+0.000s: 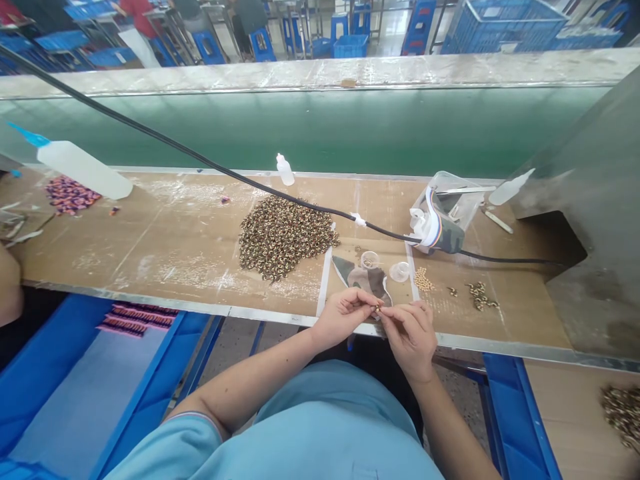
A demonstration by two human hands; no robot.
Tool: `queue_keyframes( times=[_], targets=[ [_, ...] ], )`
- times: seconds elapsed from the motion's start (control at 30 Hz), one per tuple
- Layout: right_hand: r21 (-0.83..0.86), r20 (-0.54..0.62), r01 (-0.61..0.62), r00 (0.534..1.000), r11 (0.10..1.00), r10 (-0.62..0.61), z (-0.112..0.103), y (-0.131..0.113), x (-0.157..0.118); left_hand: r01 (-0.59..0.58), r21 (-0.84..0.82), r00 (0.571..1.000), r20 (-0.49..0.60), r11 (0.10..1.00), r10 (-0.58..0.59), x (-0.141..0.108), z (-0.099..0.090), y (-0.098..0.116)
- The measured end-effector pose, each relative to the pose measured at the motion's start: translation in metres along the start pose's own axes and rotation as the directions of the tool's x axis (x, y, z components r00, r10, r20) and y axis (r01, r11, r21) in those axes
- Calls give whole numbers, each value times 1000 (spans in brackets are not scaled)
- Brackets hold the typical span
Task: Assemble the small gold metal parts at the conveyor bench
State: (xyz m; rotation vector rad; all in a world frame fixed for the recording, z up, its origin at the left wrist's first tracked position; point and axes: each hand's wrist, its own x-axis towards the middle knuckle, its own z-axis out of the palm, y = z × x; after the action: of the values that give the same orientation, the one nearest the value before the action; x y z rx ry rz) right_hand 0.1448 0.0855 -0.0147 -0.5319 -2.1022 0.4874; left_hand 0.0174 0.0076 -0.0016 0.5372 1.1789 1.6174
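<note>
- Step in hand, judged from the pose: close 2-handed fingertip work on 1 small metallic-looking part (379, 309), held near the front edge of the bench (170, 243).
- Next move, by judgement: calls for a steady pinch and fine alignment, without letting the part slip.
- Left hand (344, 315): thumb and index finger pinched on the part, with little gap visible.
- Right hand (412, 335): thumb and index finger likewise closed on it, meeting the left fingertips; the part's orientation is too small to tell.
- Surroundings: camouflage cloth (363, 279) just beyond the hands; large pile of small curved pieces (283, 237) farther left.
</note>
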Motion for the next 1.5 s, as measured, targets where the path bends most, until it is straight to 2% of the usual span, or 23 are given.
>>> queue_keyframes(
  times=[0.23,0.3,0.37,0.4,0.47,0.57,0.67,0.83,0.97,1.2,1.37,1.5],
  targets=[
    [-2,12,-31,999,1000,31,0,2,0,-7,53,1000,1,999,7,-1,-1,-3],
    [7,24,-35,999,999,35,0,2,0,-29,116,1000,14,993,27,-2,-2,-3],
    [27,39,-25,999,999,24,-2,1,1,-100,244,995,39,965,93,-3,-5,-1],
    [38,51,-23,998,999,21,-2,1,2,-156,334,988,62,930,143,-3,-7,1],
    [54,64,-67,996,996,64,-4,0,3,-293,517,956,142,804,257,-1,-11,9],
    [50,40,-244,970,969,242,-5,1,6,-460,661,886,304,593,349,4,-19,21],
    [-10,38,-361,932,932,361,-2,4,9,-553,682,831,417,478,367,12,-24,29],
    [-108,85,-321,940,941,330,10,7,15,-645,676,763,541,357,354,26,-28,30],
    [-142,66,-280,954,949,291,15,9,15,-663,679,748,582,315,320,35,-29,28],
    [-144,62,-221,971,965,232,14,11,13,-674,687,735,592,270,330,42,-29,23],
    [-136,66,-204,975,970,214,13,9,13,-705,689,697,631,167,341,42,-30,22],
    [-136,81,-188,976,973,201,13,10,12,-717,684,682,649,135,336,42,-29,20]
  ],
)
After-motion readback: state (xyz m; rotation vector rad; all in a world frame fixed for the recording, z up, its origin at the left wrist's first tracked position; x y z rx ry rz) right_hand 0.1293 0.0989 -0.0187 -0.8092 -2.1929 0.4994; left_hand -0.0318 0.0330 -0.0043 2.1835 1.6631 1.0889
